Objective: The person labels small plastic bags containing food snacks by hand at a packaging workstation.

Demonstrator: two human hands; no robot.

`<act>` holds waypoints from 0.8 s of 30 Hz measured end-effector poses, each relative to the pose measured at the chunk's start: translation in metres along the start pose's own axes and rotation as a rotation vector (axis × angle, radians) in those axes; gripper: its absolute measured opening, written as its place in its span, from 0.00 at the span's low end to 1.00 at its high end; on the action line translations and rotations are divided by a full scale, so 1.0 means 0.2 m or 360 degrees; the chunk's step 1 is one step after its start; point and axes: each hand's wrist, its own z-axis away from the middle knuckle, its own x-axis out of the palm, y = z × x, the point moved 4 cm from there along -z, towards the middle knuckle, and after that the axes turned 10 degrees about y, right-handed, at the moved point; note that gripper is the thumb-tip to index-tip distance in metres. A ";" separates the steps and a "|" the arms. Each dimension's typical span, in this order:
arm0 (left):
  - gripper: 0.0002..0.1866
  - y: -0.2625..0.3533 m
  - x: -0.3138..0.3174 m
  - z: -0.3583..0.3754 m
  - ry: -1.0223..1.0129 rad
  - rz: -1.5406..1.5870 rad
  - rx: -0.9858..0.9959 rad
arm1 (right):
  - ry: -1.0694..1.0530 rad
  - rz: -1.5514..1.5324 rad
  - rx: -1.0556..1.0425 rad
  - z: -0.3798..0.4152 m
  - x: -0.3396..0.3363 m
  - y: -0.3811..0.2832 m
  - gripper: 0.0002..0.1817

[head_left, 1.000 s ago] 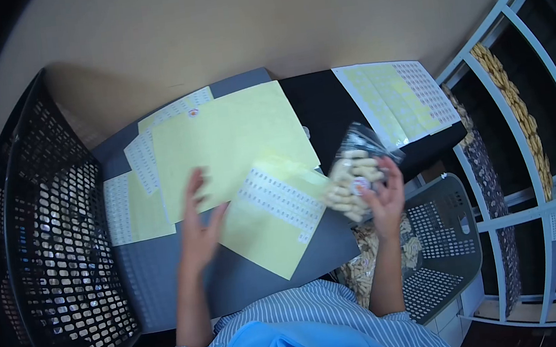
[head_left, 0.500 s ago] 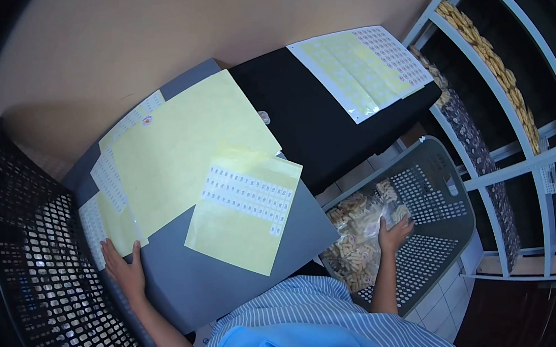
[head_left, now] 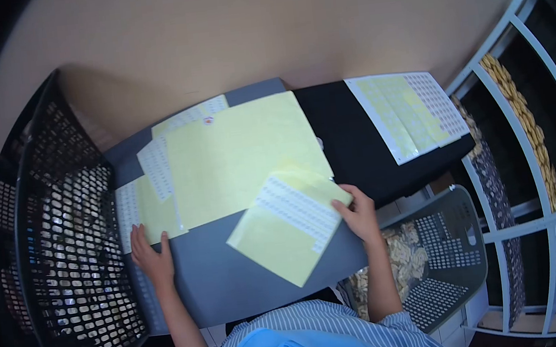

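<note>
My right hand (head_left: pixel 360 215) pinches the right corner of a yellow sheet of small white labels (head_left: pixel 278 241), thumb on top and fingers at its edge. That sheet lies tilted on the grey table (head_left: pixel 214 275), partly over a large plain yellow sheet (head_left: pixel 242 157). My left hand (head_left: pixel 154 261) rests open, fingers spread, its fingertips at the lower edge of another yellow label sheet (head_left: pixel 150 210) at the table's left. A narrow label strip (head_left: pixel 156 169) and one more label sheet (head_left: pixel 194 114) lie farther back.
A tall black perforated basket (head_left: pixel 76 249) stands at the left. A grey-green basket (head_left: pixel 455 277) holding clear bags of pale snacks (head_left: pixel 402 258) sits low at the right. Round-label sheets (head_left: pixel 414 112) lie on a black surface (head_left: pixel 341 133). A white-framed rack (head_left: pixel 528 228) holds packed goods.
My right hand has come up from the snack bags in the low basket to the label sheet's corner. My left hand stays by the left sheet. The camera view has shifted.
</note>
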 end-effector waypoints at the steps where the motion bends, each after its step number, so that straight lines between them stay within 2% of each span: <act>1: 0.27 0.01 -0.02 -0.01 0.0027 -0.0007 -0.0017 | 0.0016 -0.0159 0.0101 0.01 -0.03 0.03 0.16; 5: 0.27 0.05 -0.03 -0.08 0.0044 0.0204 0.0013 | 0.0277 -0.0404 0.0205 0.08 -0.26 0.12 0.10; 7: 0.26 0.04 0.03 -0.19 -0.0042 0.0494 0.0027 | 0.0332 -0.0469 0.0264 0.10 -0.36 0.12 0.09; 11: 0.34 0.07 0.23 -0.46 -0.0260 0.0361 -0.0183 | 0.0432 -0.1237 0.0308 0.07 -0.41 0.07 0.09; 13: 0.38 0.08 0.32 -0.53 -0.0306 0.0267 -0.0273 | 0.0633 -0.1321 0.0310 0.05 -0.38 0.01 0.12; 15: 0.44 0.11 0.37 -0.58 -0.0393 0.0011 -0.0168 | 0.0636 -0.1350 0.0289 0.03 -0.32 -0.03 0.14; 16: 0.46 0.11 0.38 -0.60 -0.0467 0.0020 -0.0248 | 0.0645 -0.1375 0.0271 0.02 -0.29 -0.06 0.16; 21: 0.44 0.01 0.42 -0.65 -0.0522 0.0307 -0.0290 | 0.0540 -0.1260 0.0265 -0.07 -0.14 -0.18 0.24; 24: 0.42 -0.09 0.48 -0.66 -0.0505 0.0526 -0.0336 | 0.0316 -0.1222 0.0254 -0.16 0.00 -0.28 0.29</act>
